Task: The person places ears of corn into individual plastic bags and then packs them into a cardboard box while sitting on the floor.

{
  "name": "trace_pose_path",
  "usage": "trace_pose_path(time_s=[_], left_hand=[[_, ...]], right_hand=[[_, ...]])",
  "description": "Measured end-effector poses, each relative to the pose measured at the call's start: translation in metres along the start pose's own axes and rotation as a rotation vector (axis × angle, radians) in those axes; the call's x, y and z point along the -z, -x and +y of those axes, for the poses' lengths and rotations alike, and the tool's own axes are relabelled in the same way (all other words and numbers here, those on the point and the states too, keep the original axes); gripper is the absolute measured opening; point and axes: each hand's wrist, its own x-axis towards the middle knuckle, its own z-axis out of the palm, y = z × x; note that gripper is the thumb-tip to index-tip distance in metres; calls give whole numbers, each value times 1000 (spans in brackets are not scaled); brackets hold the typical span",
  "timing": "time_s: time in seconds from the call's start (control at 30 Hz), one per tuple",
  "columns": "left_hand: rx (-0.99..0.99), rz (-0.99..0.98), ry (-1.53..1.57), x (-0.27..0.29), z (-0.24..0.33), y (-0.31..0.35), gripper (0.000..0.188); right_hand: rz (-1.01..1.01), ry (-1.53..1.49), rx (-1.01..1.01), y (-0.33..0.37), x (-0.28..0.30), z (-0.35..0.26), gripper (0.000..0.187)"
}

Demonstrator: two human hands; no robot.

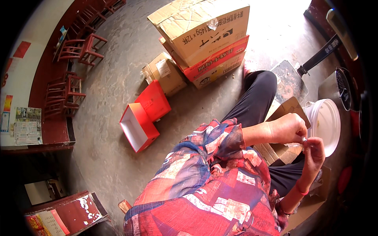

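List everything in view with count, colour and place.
Large carton: one, brown, atop stack
Printed carton: one, red and brown, beneath it
Small carton: one, brown, left of stack
Open box: one, red and white, floor
Lid-like piece: one, red, beside open box
Open carton: one, brown, centre right
Plastic tub: one, white, right
Shovel: one, grey and black, upper right
Metal container: one, grey, right
Wooden chairs: several, dark red, left wall
Wall sheets: several, varied, left wall
Furniture piece: one, dark red, lower left
Small piece: one, whitish, between left hand and right hand
Trousers: one pair, black, centre right
Patterned top: one, red and blue, lower centre
Left hand: one, bare, centre right
Right hand: one, bare, right
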Motion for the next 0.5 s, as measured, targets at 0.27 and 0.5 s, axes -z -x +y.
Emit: trace_pose_path(time_s=[0.27, 0.5], left_hand=[[-84, 120, -77, 0, 11, -5, 10], [105, 95, 338, 5, 16, -10, 10]], right_hand=[[-164, -61, -149, -4, 2, 15, 27], [-107, -144, -75, -2, -6, 12, 11]])
